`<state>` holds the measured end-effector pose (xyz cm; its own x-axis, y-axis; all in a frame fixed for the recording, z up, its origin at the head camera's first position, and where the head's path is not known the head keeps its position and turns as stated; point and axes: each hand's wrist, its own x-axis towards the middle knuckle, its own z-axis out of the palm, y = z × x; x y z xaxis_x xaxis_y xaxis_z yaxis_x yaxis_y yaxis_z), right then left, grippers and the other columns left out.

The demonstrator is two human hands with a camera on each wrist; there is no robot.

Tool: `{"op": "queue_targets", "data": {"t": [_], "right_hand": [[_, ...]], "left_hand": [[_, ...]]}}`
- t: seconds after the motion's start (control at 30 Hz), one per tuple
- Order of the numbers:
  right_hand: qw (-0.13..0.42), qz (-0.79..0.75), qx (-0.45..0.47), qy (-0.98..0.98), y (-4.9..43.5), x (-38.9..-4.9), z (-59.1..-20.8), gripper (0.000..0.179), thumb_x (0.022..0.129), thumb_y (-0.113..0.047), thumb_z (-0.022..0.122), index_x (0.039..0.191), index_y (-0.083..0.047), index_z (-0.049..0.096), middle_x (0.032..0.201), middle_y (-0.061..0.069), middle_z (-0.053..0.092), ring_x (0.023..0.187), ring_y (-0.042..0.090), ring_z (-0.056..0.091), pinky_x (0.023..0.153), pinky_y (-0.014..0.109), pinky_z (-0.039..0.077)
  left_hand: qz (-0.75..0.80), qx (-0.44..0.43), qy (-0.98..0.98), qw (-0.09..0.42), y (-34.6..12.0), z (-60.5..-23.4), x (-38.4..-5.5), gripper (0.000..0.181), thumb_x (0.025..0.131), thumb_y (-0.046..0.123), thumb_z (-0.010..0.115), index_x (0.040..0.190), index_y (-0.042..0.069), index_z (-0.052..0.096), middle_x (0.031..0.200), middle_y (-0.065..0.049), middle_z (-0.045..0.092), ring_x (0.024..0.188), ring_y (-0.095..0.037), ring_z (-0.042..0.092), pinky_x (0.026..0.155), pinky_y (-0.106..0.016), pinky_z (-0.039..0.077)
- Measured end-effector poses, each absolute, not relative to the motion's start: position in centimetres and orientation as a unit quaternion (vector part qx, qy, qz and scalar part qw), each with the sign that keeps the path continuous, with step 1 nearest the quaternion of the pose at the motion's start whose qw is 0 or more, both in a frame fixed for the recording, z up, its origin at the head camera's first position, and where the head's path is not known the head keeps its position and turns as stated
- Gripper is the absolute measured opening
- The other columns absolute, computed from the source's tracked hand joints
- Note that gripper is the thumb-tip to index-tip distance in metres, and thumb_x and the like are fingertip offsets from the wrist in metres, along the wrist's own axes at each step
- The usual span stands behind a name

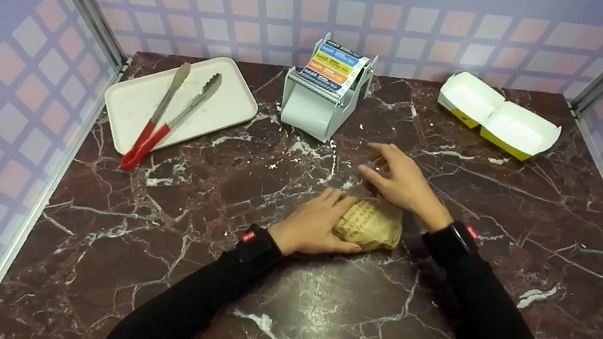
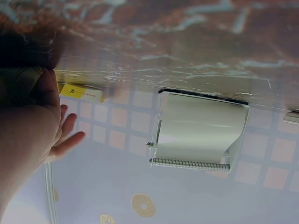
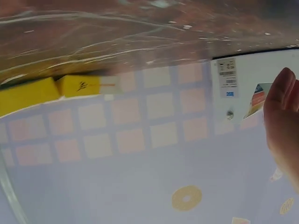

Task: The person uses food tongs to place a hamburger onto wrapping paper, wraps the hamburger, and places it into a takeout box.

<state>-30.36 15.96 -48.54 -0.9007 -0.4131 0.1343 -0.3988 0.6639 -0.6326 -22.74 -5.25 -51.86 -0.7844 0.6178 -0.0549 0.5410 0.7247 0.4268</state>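
My left hand (image 1: 317, 225) holds a packet wrapped in brown printed paper (image 1: 370, 224) from its left side, thumb along the near edge and fingers over the far edge. The packet lies on the table near its middle. Just beyond it, my right hand (image 1: 404, 182) hovers with fingers loosely bent and nothing between them. In the right wrist view only part of the right hand (image 3: 282, 112) shows, in front of the label dispenser (image 3: 254, 93). The left wrist view shows the left hand (image 2: 28, 126) at the left edge, against the packet's dark side.
At the back middle, the grey dispenser (image 1: 317, 106) carries a strip of coloured labels (image 1: 332, 66). A white tray (image 1: 122, 107) at the back left bears red-handled tongs (image 1: 154, 132). An open yellow-and-white carton (image 1: 513, 129) stands at the back right. Panels (image 1: 20, 91) enclose the dark marbled table (image 1: 147, 242).
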Motion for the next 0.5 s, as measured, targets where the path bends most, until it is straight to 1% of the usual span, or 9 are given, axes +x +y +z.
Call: {"op": "queue_targets", "data": {"t": [0.1,0.2,0.27,0.37,0.43,0.5], "right_hand": [[0.006,-0.34,-0.227,0.913,14.7,-31.5,-47.8,0.051,0.098,-0.025,0.071,0.142,-0.003,0.057,0.115,0.019,0.071,0.099,0.032,0.07,0.09,0.047,0.059],[-0.021,-0.3,-0.243,0.922,13.1,-32.6,-47.3,0.042,0.096,-0.022,0.073,0.133,-0.005,0.065,0.108,0.014,0.074,0.089,0.028,0.071,0.083,0.045,0.061],[-0.061,-0.247,-0.266,0.93,12.1,-33.2,-46.9,0.032,0.095,-0.019,0.073,0.125,-0.007,0.071,0.101,0.011,0.075,0.081,0.026,0.071,0.077,0.044,0.061],[-0.139,-0.151,-0.314,0.927,10.6,-34.0,-46.6,0.017,0.093,-0.012,0.07,0.108,-0.008,0.075,0.088,0.009,0.074,0.065,0.026,0.066,0.062,0.044,0.058],[-0.184,-0.09,-0.35,0.914,9.8,-34.6,-46.5,0.011,0.093,-0.009,0.065,0.1,-0.007,0.074,0.08,0.01,0.073,0.055,0.025,0.06,0.053,0.041,0.055],[-0.202,-0.06,-0.371,0.904,9.2,-35.0,-46.4,0.011,0.095,-0.007,0.062,0.095,-0.005,0.072,0.076,0.011,0.072,0.05,0.024,0.057,0.048,0.039,0.052]], "left_hand": [[0.192,0.315,0.924,0.097,-5.3,-51.8,-22.7,0.101,0.085,0.067,0.071,0.161,0.013,0.032,0.148,-0.013,0.047,0.136,-0.026,0.047,0.118,-0.048,0.044],[0.185,0.318,0.925,0.095,-5.3,-51.7,-22.8,0.101,0.085,0.068,0.07,0.161,0.013,0.033,0.149,-0.013,0.047,0.137,-0.027,0.047,0.118,-0.048,0.044],[0.183,0.318,0.925,0.096,-5.3,-51.6,-22.8,0.101,0.085,0.068,0.07,0.161,0.013,0.033,0.152,-0.015,0.046,0.141,-0.03,0.045,0.12,-0.05,0.041],[0.185,0.317,0.925,0.098,-5.3,-51.5,-22.8,0.101,0.085,0.069,0.069,0.161,0.012,0.033,0.157,-0.019,0.043,0.147,-0.036,0.041,0.124,-0.053,0.035],[0.185,0.317,0.925,0.097,-5.4,-51.5,-22.8,0.1,0.085,0.068,0.069,0.16,0.011,0.034,0.155,-0.019,0.044,0.146,-0.036,0.042,0.124,-0.052,0.035],[0.183,0.32,0.925,0.093,-5.3,-51.6,-22.8,0.1,0.085,0.068,0.07,0.16,0.011,0.035,0.153,-0.018,0.046,0.144,-0.035,0.044,0.123,-0.051,0.037]]}}
